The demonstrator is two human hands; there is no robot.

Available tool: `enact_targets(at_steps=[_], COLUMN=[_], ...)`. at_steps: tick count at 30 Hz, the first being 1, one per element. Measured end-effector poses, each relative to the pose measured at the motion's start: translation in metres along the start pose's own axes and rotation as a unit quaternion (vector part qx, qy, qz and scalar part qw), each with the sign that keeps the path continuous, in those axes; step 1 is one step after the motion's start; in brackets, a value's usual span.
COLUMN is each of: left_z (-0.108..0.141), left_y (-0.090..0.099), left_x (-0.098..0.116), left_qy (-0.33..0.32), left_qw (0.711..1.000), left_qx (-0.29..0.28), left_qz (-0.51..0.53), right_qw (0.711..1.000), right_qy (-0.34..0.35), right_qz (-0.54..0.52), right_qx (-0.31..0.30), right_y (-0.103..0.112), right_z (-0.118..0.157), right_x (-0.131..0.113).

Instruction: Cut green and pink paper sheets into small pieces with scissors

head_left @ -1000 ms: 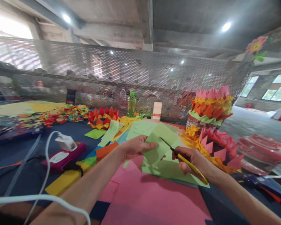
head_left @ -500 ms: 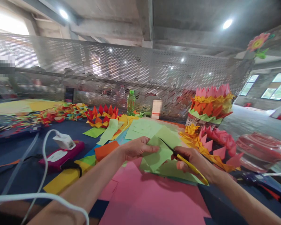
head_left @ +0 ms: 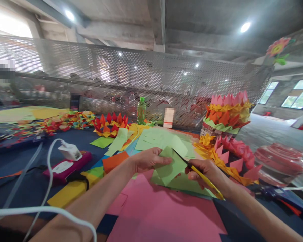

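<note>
I am taking the clock from the green paper piece (head_left: 168, 171), which is lying at the centre, raised over larger green sheets (head_left: 192, 190).

Step in hand: I am judging this to be a trimming cut. The left hand (head_left: 147, 159), at 9 o'clock, is pinching the piece, its thumb pressing on the near face. The right hand (head_left: 204, 173), at 3 o'clock, is gripping the yellow-handled scissors (head_left: 205, 179), and the dark blade is pointing toward 11 o'clock along the piece's upper right edge. I cannot tell whether the blades are parted; the paper may be hiding the second one.

Next move: in my judgement it is calling for a steady left pinch, with the blade following that edge and staying off the left thumb, which is sitting near the tip.

Edges and room: at 6 o'clock the pink paper (head_left: 164, 218) is lying flat, offering the widest low area for moving. At 11 o'clock a pale green stack (head_left: 151, 137) is occupying the space just beyond the piece. At 2 o'clock folded orange paper points (head_left: 212, 154) are standing near the right hand, so I am treating that side as tight. At 8 o'clock a white cable (head_left: 65, 215) is crossing before the left forearm and limiting its sweep. At 12 o'clock the perforated screen (head_left: 151, 74) is closing the far side.
</note>
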State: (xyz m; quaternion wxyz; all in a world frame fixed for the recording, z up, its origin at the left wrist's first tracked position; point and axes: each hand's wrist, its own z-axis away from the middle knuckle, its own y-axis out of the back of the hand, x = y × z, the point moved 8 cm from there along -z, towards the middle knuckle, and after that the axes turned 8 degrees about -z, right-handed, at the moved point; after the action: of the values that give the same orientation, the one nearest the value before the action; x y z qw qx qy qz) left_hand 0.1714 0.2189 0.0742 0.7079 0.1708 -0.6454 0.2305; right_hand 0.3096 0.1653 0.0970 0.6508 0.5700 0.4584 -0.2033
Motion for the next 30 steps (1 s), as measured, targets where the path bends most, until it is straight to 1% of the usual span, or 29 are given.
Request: enact_targets(at_steps=[2, 6, 8, 11, 15, 18, 23, 30], left_z=[0.000, 0.000, 0.000, 0.000, -0.001, -0.001, 0.000, 0.000], left_y=[0.000, -0.001, -0.002, -0.003, -0.007, -0.012, -0.021, -0.027], left_x=[0.000, 0.000, 0.000, -0.001, -0.005, -0.007, -0.006, -0.004], left_qy=[0.000, -0.001, -0.002, 0.005, 0.021, 0.021, 0.002, -0.005], left_qw=[1.000, 1.000, 1.000, 1.000, 1.000, 0.999, 0.998, 0.997], left_qx=[0.001, -0.002, -0.004, -0.002, -0.009, -0.027, -0.053, -0.063], left_qz=[-0.003, -0.004, 0.001, 0.002, 0.010, 0.014, 0.016, 0.036], right_qw=[1.000, 0.995, 0.993, 0.992, 0.991, 0.993, 0.995, 0.996], right_qy=[0.018, 0.070, 0.074, 0.079, 0.111, 0.104, 0.086, 0.076], right_qz=[0.016, 0.073, 0.088, 0.095, 0.077, 0.050, 0.037, 0.030], right_qx=[-0.003, 0.009, 0.007, -0.005, -0.023, -0.035, -0.034, -0.038], right_y=[0.000, 0.002, 0.001, -0.001, -0.007, -0.011, -0.011, -0.012], right_z=[0.001, 0.002, 0.003, 0.004, 0.006, 0.006, 0.006, 0.008], right_x=[-0.001, -0.006, -0.009, -0.016, -0.025, -0.026, -0.030, -0.031])
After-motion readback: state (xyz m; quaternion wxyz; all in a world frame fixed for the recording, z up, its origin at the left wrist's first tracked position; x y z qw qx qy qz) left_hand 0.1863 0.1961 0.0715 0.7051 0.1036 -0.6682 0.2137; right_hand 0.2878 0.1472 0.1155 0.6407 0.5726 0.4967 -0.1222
